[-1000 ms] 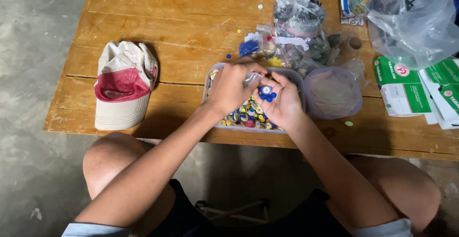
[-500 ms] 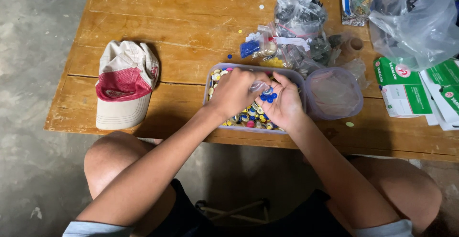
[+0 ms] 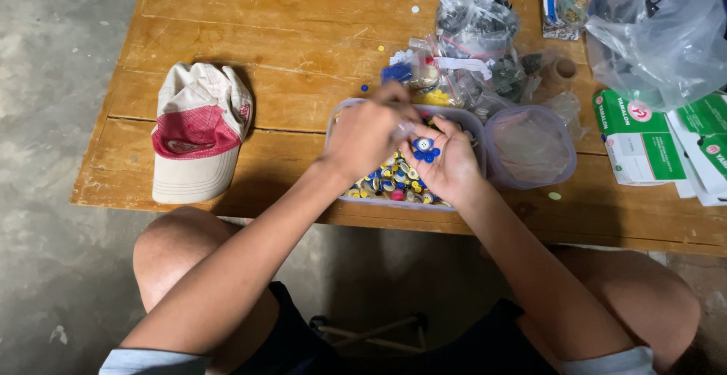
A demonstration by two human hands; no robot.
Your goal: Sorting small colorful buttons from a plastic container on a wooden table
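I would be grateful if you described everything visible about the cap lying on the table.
The cap is a worn baseball cap of soft cloth, cream with a red band across its middle. It lies flat near the left end of the wooden table, brim toward the near edge. Nothing touches it; both hands are off to its right.

Blue buttons (image 3: 422, 150), red-and-cream cap (image 3: 198, 129), green-white boxes (image 3: 640, 142).

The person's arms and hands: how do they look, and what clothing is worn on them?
Both arms are bare from the hands up to short, light blue-grey sleeve hems at the bottom edge. The left hand and right hand are bare too: no gloves, and no watch, ring or bracelet can be seen. Dark shorts show below.
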